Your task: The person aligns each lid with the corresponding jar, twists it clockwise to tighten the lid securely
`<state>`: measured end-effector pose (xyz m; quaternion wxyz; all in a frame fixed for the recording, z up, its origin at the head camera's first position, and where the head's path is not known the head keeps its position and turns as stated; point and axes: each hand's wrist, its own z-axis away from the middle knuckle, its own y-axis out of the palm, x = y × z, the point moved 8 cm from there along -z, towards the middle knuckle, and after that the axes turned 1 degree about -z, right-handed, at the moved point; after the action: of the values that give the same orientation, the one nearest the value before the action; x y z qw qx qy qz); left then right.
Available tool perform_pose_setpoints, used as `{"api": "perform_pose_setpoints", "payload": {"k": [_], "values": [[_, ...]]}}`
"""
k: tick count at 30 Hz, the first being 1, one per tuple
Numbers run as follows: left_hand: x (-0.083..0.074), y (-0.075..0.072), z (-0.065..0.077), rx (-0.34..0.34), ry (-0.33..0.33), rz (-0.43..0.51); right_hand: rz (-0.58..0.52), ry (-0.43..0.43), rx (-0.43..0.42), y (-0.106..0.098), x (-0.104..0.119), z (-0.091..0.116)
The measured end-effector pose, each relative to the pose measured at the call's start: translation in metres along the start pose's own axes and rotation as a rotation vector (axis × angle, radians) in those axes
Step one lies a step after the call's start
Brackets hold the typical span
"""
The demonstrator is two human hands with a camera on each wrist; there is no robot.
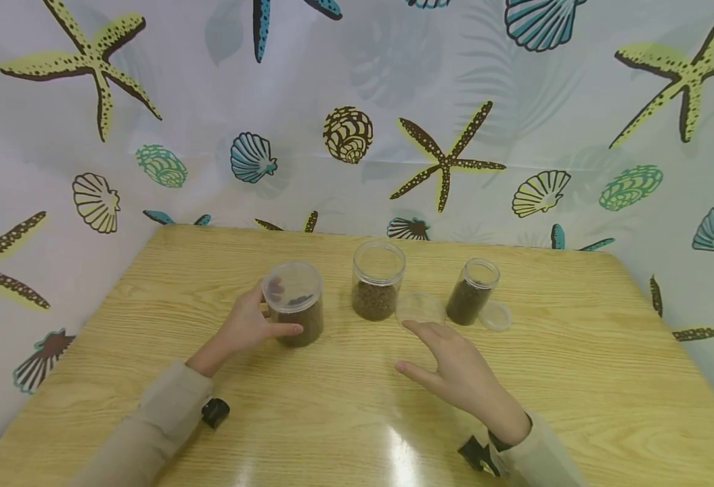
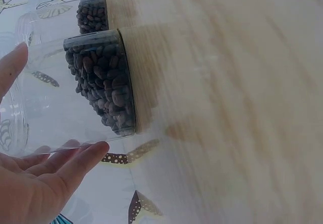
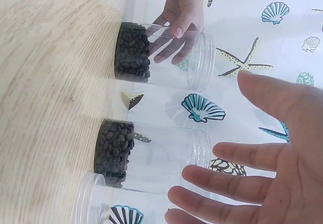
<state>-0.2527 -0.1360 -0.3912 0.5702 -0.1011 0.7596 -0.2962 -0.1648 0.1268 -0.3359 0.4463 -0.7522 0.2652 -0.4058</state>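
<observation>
My left hand (image 1: 246, 328) holds a clear plastic jar (image 1: 303, 323) by its side, thumb in front and fingers behind. Dark coffee beans (image 3: 132, 52) fill the lower part of this jar, which stands upright with a clear top over it. To its right is a second clear jar (image 1: 376, 297), without a lid and partly filled with beans (image 3: 115, 153). My right hand (image 1: 459, 370) hovers over the table in front of that jar, fingers spread and holding nothing. A clear round lid (image 1: 420, 306) lies just beyond its fingertips.
A slimmer open jar (image 1: 469, 297) of dark contents stands farther right, with a small clear lid (image 1: 495, 316) flat beside it. Everything rests on a wood-grain table (image 1: 332, 419). A curtain (image 1: 308, 81) printed with shells and starfish hangs behind the table and along its sides.
</observation>
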Motion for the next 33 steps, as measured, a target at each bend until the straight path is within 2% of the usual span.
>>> {"api": "perform_pose_setpoints", "payload": {"k": [16,33], "values": [[0.015,-0.012,-0.011,-0.046,-0.076,-0.024,-0.003,0.011,0.027,0.003,-0.001,-0.002],[0.022,-0.022,-0.024,-0.058,-0.168,-0.033,-0.021,0.022,0.024,0.002,-0.002,-0.007]]}}
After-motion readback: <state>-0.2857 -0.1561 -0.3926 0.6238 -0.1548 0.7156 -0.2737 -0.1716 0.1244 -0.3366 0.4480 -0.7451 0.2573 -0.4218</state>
